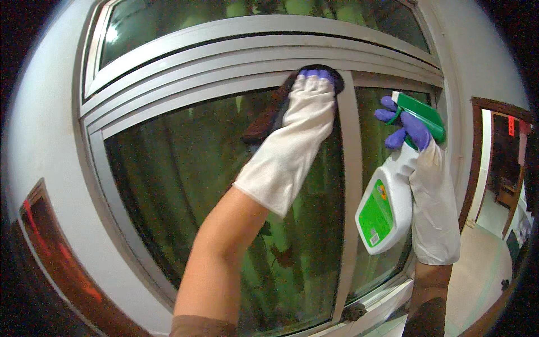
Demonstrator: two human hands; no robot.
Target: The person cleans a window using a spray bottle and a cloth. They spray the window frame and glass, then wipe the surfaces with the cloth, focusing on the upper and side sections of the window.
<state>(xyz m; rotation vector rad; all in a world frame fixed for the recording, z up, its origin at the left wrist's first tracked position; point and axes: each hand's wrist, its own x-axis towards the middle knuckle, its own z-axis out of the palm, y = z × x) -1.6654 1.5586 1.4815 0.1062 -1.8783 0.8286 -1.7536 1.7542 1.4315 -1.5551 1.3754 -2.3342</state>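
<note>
My left hand (313,90), in a white glove with purple fingertips, presses a dark cloth (273,113) against the top corner of a sliding window's metal frame (349,168). Part of the cloth hangs down over the glass pane (227,160). To the right, my right hand (410,130), gloved the same way, grips the neck of a white spray bottle (383,210) with a green trigger head (421,116). The bottle hangs tilted before the narrower pane, its green label towards me. Green curtains show in the glass.
A dark lump (353,312) lies on the window's sill at the bottom. White wall (46,139) borders the window. On the right a brown-framed doorway (476,156) opens over a pale floor (480,269); a brown-framed opening (63,261) stands at the lower left.
</note>
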